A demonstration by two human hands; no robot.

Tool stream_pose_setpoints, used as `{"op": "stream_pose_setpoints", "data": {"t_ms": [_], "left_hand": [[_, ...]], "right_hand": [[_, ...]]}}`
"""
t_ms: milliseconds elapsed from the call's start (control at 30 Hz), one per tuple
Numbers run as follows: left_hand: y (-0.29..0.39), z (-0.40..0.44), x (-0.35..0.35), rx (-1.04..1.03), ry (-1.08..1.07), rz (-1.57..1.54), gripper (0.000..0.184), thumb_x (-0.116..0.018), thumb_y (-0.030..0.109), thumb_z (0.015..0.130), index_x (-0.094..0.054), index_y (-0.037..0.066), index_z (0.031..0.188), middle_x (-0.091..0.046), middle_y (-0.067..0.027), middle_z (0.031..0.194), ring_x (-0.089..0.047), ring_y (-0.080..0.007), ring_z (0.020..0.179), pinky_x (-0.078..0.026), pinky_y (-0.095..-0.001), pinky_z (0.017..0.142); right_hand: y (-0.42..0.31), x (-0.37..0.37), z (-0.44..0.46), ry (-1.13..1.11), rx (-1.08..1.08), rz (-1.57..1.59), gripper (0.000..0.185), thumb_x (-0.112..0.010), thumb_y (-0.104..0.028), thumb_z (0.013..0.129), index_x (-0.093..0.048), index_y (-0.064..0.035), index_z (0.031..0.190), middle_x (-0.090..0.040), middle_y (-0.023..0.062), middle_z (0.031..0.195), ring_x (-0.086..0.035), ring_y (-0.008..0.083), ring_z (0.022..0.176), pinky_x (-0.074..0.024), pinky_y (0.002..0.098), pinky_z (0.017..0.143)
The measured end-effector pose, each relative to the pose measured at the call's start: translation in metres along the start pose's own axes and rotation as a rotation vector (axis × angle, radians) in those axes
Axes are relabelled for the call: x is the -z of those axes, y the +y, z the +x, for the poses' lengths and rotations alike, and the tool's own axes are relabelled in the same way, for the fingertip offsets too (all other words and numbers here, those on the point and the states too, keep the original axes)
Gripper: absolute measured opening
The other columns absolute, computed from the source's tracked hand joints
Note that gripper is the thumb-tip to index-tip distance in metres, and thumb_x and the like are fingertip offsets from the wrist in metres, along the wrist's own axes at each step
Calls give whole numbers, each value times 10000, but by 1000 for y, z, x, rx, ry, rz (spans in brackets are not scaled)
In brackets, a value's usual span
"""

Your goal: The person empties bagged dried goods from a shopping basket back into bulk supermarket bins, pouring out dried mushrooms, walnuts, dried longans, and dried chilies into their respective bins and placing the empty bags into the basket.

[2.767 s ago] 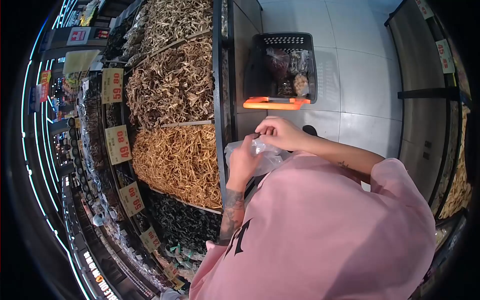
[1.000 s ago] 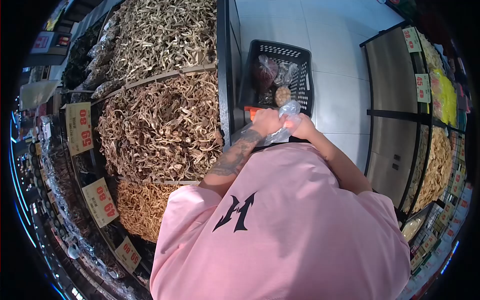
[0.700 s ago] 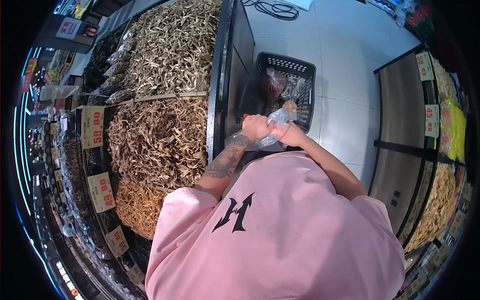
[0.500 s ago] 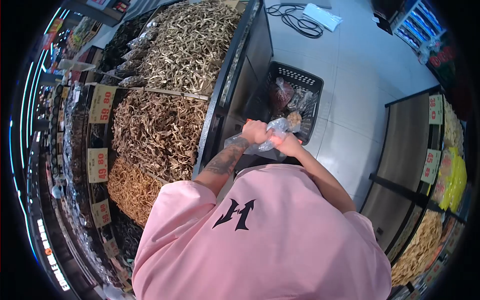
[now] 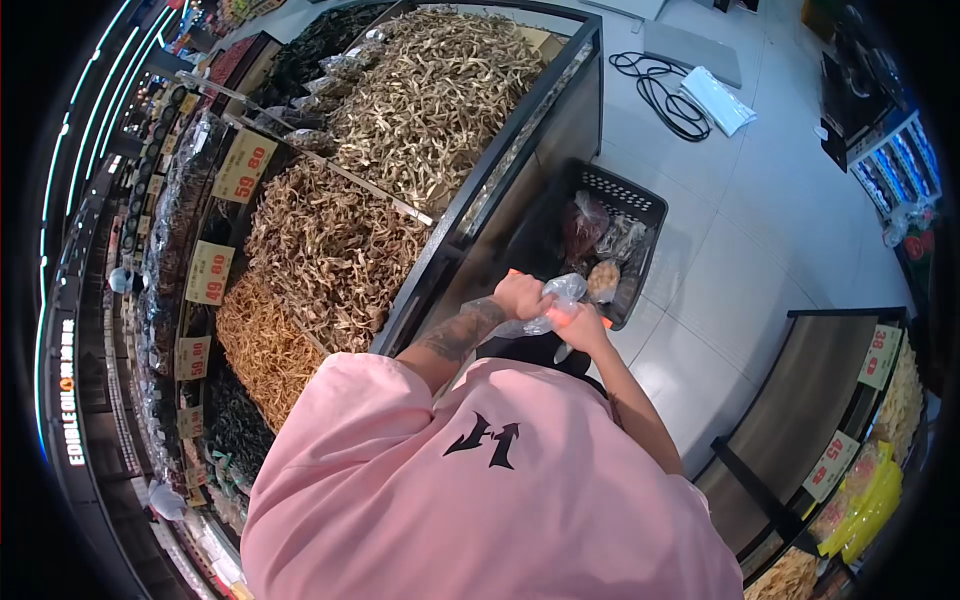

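Observation:
My left hand [image 5: 522, 296], at the end of a tattooed forearm, is closed on a clear plastic bag [image 5: 566, 290]. Beside it my right hand [image 5: 582, 326] is closed on the same bag. Crumpled film bunches up between the two fists and hangs below them; what the bag contains, if anything, I cannot make out. Small orange patches show at both hands. Just beyond them a black shopping basket [image 5: 648, 202] stands on the floor. Inside are a bag of dark reddish goods [image 5: 585, 228], a bag of greyish goods [image 5: 622, 240] and a bag of light-brown pieces [image 5: 603, 281].
On my left a dark-edged display bin [image 5: 470, 205] holds heaps of dried goods [image 5: 430, 90] with price cards [image 5: 245, 165]. A lower stand [image 5: 790, 385] is on my right. Farther off, a black cable [image 5: 665, 95] and a pale folded packet [image 5: 718, 100] lie on the tiled floor.
The view has turned and shifted, so the basket and bin sit lower and farther right. Both hands keep their hold on the plastic bag, close together as before.

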State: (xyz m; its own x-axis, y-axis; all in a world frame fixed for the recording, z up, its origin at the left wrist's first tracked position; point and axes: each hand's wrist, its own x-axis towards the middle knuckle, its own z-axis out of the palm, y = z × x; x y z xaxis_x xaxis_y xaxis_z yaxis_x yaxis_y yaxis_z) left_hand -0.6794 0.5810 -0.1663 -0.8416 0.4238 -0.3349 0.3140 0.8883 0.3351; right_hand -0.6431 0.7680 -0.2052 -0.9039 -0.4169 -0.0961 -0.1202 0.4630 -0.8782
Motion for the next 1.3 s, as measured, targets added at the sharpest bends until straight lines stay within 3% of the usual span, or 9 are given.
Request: {"op": "stream_pose_setpoints", "data": {"t_ms": [333,467,833,900,1000,1033,1067,1133,1300], "left_hand": [[-17,87,25,-66,121,18,498,-493,431,846,-645,24,603,-607,-198,587,-617,-378,571,-507,-458,570],[-21,133,47,-77,116,-25,532,-485,468,842,-673,15,636,-620,-205,614,-626,-386,591,-505,-470,580],[-22,286,102,-76,84,-91,521,-473,447,838,-670,1,655,-638,-200,642,-644,-374,625,-503,-476,592],[-20,307,108,-53,129,-82,505,-495,446,820,-667,7,642,-637,-196,635,-643,-371,625,-503,-477,595],[-21,344,103,-62,262,-66,492,-526,457,800,-670,18,630,-628,-194,621,-638,-372,614,-503,-475,606],[-15,353,119,-19,150,-55,506,-501,461,826,-676,11,677,-647,-216,696,-651,-380,697,-518,-477,663],[-15,367,111,-18,227,-46,506,-497,465,826,-673,15,673,-644,-210,683,-649,-381,681,-518,-478,639],[-11,388,117,-2,216,-45,490,-492,463,830,-673,37,671,-633,-196,643,-629,-386,619,-503,-485,583],[-5,434,107,11,314,15,464,-515,445,835,-644,41,649,-612,-187,612,-609,-383,580,-484,-487,550]], "right_hand": [[6,57,71,-14,-83,-66,240,-683,-227,736,-676,-60,908,-676,174,815,-650,365,809,-518,424,697],[31,78,109,-14,-18,-149,208,-656,-234,751,-675,-107,914,-674,168,825,-641,378,800,-516,459,708],[76,176,229,-42,-78,-264,231,-623,-244,788,-658,-76,942,-665,174,819,-638,385,775,-520,449,677],[77,195,245,-13,-22,-287,208,-610,-228,798,-659,-78,933,-661,173,810,-637,381,754,-520,447,666],[112,214,271,29,236,-348,289,-590,-208,817,-623,-63,1065,-654,180,816,-628,385,731,-509,463,646],[117,224,279,-21,180,-303,341,-600,-218,811,-600,-41,1103,-649,188,824,-624,386,720,-506,461,639],[112,237,285,-17,167,-302,342,-600,-222,813,-601,-40,1102,-644,196,825,-623,385,718,-503,461,634],[109,262,298,-79,-42,-194,301,-623,-237,757,-657,-121,1033,-663,188,857,-628,392,817,-510,459,713],[144,307,328,-174,-76,-83,272,-635,-265,752,-674,-122,980,-669,178,847,-634,386,806,-512,451,718]]}}
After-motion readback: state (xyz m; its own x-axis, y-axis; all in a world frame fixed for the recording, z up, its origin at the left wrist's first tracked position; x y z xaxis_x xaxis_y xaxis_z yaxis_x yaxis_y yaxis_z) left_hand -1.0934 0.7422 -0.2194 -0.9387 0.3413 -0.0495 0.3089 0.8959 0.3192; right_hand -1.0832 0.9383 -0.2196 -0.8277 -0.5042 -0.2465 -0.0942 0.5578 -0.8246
